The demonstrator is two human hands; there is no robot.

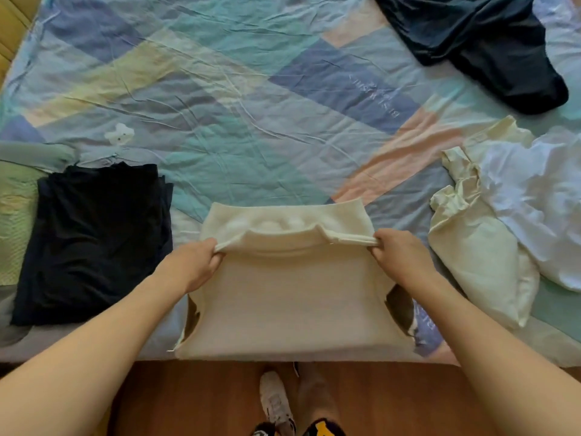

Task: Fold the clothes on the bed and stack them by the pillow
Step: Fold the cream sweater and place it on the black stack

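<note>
Both forearms are showing bare right down from the frame edge, no sleeves, and the left hand (196, 265) and right hand (401, 256) are wearing no rings, watch or gloves. Below, a pale grey-white laced sneaker (276, 401) is peeking out beside a beige trouser leg (317, 394).

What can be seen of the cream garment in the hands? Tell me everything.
The cream garment looks like a soft, thick knit, plain and unmarked. It lies at the near edge of the bed, partly folded: a ribbed band shows along its far edge, and a doubled layer is lifted above the flat lower part. The left hand and right hand each pinch an end of that lifted fold. Its near hem reaches the bed's edge. No other clothing touches it.
</note>
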